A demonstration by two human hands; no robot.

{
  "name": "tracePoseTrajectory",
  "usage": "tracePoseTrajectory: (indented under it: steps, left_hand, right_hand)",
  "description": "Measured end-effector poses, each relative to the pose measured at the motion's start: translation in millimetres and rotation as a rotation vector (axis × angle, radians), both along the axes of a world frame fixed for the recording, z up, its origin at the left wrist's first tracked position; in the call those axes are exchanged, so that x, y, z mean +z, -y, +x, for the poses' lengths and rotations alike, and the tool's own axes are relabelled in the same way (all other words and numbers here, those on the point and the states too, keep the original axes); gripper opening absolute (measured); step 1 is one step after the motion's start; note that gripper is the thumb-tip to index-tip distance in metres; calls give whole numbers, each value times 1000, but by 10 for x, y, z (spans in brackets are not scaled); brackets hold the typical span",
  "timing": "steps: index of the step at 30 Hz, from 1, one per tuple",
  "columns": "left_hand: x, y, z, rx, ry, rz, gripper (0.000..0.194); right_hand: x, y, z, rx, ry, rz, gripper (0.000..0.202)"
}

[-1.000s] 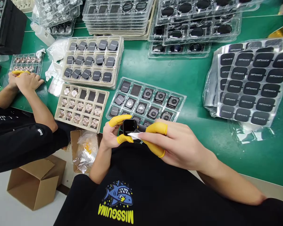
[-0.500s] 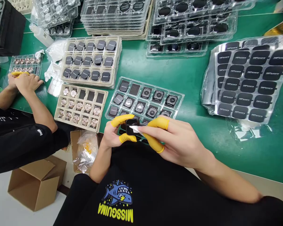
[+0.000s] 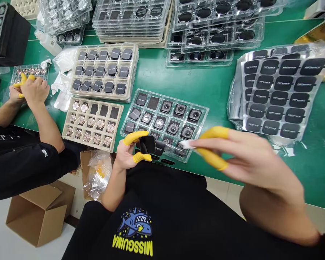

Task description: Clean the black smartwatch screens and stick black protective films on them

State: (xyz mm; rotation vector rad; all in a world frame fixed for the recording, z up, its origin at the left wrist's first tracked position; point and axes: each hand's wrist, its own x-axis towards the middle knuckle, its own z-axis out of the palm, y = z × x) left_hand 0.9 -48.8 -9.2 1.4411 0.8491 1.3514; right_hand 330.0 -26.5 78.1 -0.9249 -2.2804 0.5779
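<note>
My left hand (image 3: 130, 151), with yellow finger cots, grips a black square watch face (image 3: 147, 144) by its edges, dark screen facing up. In my right hand (image 3: 233, 148), also in yellow cots, a small white cloth (image 3: 187, 144) is pinched between the fingers, held apart from the watch face. Beyond both hands lies a clear tray (image 3: 151, 126) with square watch parts in its compartments. Several dark labels lie partly hidden beside my left hand, among them a black sticker (image 3: 159, 148).
Beige trays of watches (image 3: 112, 142) and of black squares (image 3: 132, 81) stand left of centre. Clear trays (image 3: 130, 34) are stacked at the back. Label sheets (image 3: 280, 97) lie right. A co-worker's hands (image 3: 34, 88) are at the far left, above a cardboard box (image 3: 51, 224).
My right hand has moved right with the white cloth, away from the watch face, uncovering its screen. My left hand still holds the face. The co-worker's fingers have shifted.
</note>
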Motion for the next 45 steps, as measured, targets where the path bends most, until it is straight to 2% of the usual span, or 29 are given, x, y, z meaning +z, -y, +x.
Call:
tracePoseTrajectory:
  steps: [3, 5, 7, 10, 12, 15, 17, 18, 21, 22, 24, 26, 29, 39, 45]
  left_hand:
    - [-9, 8, -13, 12, 22, -7, 77]
    - [-12, 10, -7, 29, 40, -11, 77]
    - [-16, 14, 1, 41, 51, 1, 77]
    - [-16, 27, 3, 52, 45, 36, 78]
    - [-13, 42, 0, 48, 15, 58, 78]
    - [-13, 74, 3, 42, -46, 97, 78]
    - [-22, 97, 17, 46, -83, 130, 77]
    - [-27, 106, 28, 51, -100, 148, 76]
    - [-21, 125, 64, 70, -157, 197, 74]
    - [-8, 128, 73, 73, -167, 202, 73]
    - [32, 134, 83, 66, -162, 187, 73]
    - [82, 142, 86, 52, -133, 161, 75]
    - [139, 150, 94, 58, -102, 164, 76]
    - [180, 114, 161, -21, -100, 181, 71]
    - [324, 44, 195, -51, -223, 367, 64]
  right_hand:
    - [-301, 175, 417, -426, 146, -29, 22]
    - [-598, 316, 622, -616, 301, -128, 29]
    - [-899, 456, 744, -799, 370, -251, 32]
    - [-1216, 618, 801, -1019, 432, -383, 35]
    - [-1277, 682, 771, -1076, 448, -415, 39]
    - [-1115, 730, 589, -1148, 264, -225, 46]
    - [-874, 733, 354, -1105, 19, -61, 47]
    - [-736, 721, 212, -992, -88, -54, 47]
    - [-375, 614, -217, -538, -245, -314, 51]
    - [-297, 560, -329, -443, -262, -410, 52]
    - [-214, 451, -480, -347, -301, -568, 45]
    - [-207, 367, -543, -316, -341, -665, 32]
    - [-251, 307, -558, -291, -396, -725, 20]
    - [-321, 239, -523, -317, -460, -812, 28]
    - [-326, 134, -479, -244, -423, -822, 28]
